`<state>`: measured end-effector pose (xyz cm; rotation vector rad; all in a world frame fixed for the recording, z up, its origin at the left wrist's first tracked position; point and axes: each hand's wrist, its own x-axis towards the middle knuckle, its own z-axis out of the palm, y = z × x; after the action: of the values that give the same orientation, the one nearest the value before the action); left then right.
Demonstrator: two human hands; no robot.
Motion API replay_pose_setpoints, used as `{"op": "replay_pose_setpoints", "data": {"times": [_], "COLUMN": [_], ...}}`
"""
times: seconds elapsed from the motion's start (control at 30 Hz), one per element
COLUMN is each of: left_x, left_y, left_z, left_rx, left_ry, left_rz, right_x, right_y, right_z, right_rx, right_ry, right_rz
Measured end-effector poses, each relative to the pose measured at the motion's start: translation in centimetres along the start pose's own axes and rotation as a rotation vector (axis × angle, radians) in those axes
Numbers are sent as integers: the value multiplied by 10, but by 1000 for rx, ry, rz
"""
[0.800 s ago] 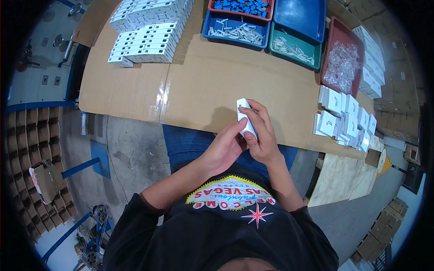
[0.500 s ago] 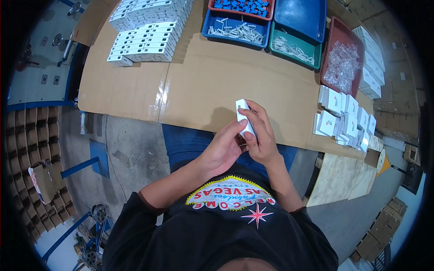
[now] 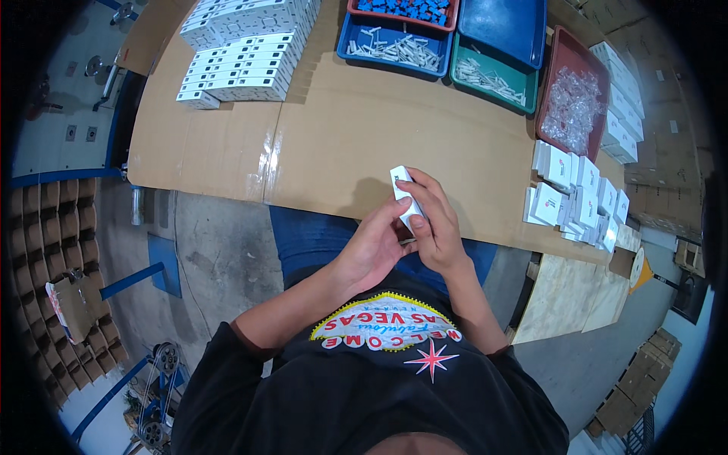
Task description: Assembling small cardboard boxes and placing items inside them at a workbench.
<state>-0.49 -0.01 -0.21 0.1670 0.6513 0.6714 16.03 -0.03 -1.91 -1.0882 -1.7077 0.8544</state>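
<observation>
A small white box (image 3: 407,203), narrow side up, is held between both hands just in front of the table's near edge. My left hand (image 3: 373,246) grips its lower part, with the thumb pressed on the side facing up. Wrapped round its right side are the fingers of my right hand (image 3: 434,220), the thumb close to the left thumb. The box's far end sticks out beyond the fingers; its lower end and underside are hidden by the hands.
The cardboard-covered table (image 3: 341,144) bears stacked white boxes (image 3: 250,68) at far left. Farther back are a blue tray (image 3: 394,70) of white tubes, a green tray (image 3: 493,95) of similar pieces and a red tray (image 3: 542,125) of clear plastic parts. Small white packets (image 3: 580,189) lie at right.
The box and both hands have barely moved; the fingers shift slightly on the box. The whole view has drifted a little.
</observation>
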Motion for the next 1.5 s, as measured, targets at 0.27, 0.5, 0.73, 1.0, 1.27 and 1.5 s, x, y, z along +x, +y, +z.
{"op": "replay_pose_setpoints", "data": {"times": [0.27, 0.5, 0.73, 1.0, 1.27, 1.5], "left_x": [18, 14, -1, -7, -3, -5], "left_y": [-3, 9, 3, 2, -8, -13], "left_z": [-21, -18, -8, -9, -7, 3], "left_rx": [565, 486, 285, 197, 206, 145], "left_ry": [73, 167, 8, -103, -57, -7], "left_rz": [335, 372, 123, 164, 207, 217], "right_x": [6, 13, 11, 11, 9, 2], "right_y": [-12, -7, 4, 7, 9, 9], "right_z": [-5, -15, 0, -1, 0, 2], "right_rx": [149, -206, -78, -43, 7, 51], "right_ry": [-16, -163, -21, -9, 52, 78], "right_rz": [205, 56, -165, -261, -301, -253]}}
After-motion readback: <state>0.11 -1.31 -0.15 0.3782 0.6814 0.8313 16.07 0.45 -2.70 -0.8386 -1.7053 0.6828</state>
